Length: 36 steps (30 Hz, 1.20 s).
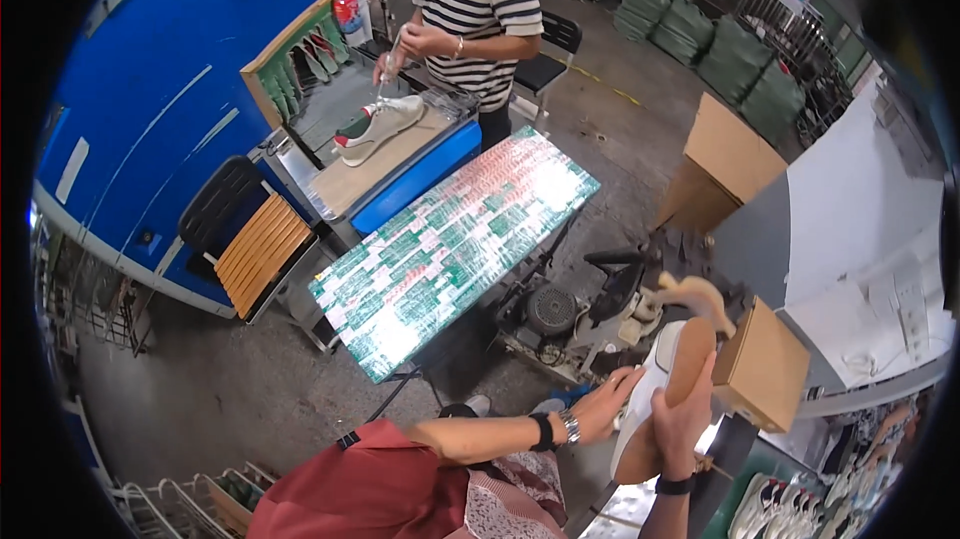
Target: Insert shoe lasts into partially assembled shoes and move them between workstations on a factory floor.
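A white sneaker point(655, 364) with a tan-brown sole is tilted up on its side at the lower right, its sole facing right. My right hand point(682, 426) is wrapped around the sole side at the middle, thumb lying up along it. Against the upper, my left hand point(600, 405) has its fingers closed at the shoe's opening; what the fingertips pinch there is hidden. A metal watch and a black band sit on my left wrist, a dark band on my right. Just beyond the toe is a tan curved piece point(697, 299).
A long table point(455, 249) with a green and white patterned top stands ahead. Behind it, a person in a striped shirt point(480, 24) handles laces of another sneaker point(378, 129) on a bench. A motor point(552, 309), cardboard box point(765, 364) and slatted chair point(262, 249) surround the space.
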Each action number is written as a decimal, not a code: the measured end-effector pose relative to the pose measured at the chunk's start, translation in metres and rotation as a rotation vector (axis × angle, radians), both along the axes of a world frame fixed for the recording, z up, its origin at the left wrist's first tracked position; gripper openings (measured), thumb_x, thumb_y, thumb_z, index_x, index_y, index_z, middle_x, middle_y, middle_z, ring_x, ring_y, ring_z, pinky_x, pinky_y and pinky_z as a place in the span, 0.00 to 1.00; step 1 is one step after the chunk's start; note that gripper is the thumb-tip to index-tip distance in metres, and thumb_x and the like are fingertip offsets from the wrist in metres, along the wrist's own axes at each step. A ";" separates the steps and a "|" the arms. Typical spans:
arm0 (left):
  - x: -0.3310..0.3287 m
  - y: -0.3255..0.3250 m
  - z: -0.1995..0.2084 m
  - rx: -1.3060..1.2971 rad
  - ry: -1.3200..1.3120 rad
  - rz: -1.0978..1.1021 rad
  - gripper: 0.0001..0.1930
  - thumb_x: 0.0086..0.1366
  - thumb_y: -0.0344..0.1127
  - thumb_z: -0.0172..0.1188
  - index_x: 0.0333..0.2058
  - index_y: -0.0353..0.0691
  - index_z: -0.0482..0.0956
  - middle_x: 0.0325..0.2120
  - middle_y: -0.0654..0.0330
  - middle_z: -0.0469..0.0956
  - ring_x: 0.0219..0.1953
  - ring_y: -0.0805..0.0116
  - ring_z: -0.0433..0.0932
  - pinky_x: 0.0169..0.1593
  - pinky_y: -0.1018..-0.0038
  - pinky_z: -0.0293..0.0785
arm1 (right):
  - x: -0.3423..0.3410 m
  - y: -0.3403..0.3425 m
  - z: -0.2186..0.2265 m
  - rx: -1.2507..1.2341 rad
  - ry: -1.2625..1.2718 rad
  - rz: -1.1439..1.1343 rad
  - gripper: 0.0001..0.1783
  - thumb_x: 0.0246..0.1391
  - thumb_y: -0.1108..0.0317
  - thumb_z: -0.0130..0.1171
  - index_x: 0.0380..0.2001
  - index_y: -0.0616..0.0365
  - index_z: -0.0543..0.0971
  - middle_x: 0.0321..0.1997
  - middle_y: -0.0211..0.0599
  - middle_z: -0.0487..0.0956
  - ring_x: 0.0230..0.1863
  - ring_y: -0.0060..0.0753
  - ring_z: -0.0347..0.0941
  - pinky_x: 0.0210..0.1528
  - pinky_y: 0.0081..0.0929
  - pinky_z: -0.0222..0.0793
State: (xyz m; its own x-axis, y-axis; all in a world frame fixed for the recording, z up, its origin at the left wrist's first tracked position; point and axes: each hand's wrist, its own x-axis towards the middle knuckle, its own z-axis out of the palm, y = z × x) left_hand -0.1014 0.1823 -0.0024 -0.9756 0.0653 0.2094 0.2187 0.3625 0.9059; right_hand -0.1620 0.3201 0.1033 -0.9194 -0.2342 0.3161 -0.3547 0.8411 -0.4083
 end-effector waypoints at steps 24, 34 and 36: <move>-0.012 0.045 -0.028 1.438 -0.594 -0.268 0.31 0.77 0.56 0.45 0.69 0.42 0.61 0.65 0.56 0.69 0.65 0.57 0.70 0.67 0.61 0.68 | 0.057 0.009 0.015 -0.168 -0.057 -0.171 0.58 0.51 0.50 0.67 0.77 0.51 0.45 0.59 0.56 0.69 0.44 0.67 0.77 0.45 0.52 0.78; 0.047 -0.078 -0.005 0.662 -0.594 -0.398 0.39 0.57 0.53 0.70 0.58 0.30 0.71 0.46 0.49 0.83 0.45 0.56 0.84 0.48 0.63 0.80 | 0.077 0.027 -0.038 -1.652 -0.645 -0.124 0.50 0.68 0.38 0.49 0.77 0.54 0.40 0.72 0.47 0.63 0.69 0.38 0.63 0.70 0.36 0.58; 0.068 -0.106 0.027 0.399 -0.722 -0.439 0.28 0.57 0.21 0.62 0.59 0.29 0.72 0.51 0.55 0.79 0.52 0.62 0.78 0.59 0.67 0.73 | 0.051 0.023 -0.063 -1.914 -0.998 -0.097 0.45 0.66 0.33 0.47 0.71 0.57 0.56 0.63 0.45 0.72 0.62 0.35 0.71 0.64 0.35 0.66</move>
State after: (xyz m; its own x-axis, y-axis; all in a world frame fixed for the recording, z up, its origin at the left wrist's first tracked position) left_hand -0.0334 0.0758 0.0248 -0.7830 0.5129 -0.3519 -0.4024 0.0138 0.9154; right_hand -0.1110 0.3433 0.0405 -0.8707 -0.2559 -0.4200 0.4629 -0.7152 -0.5237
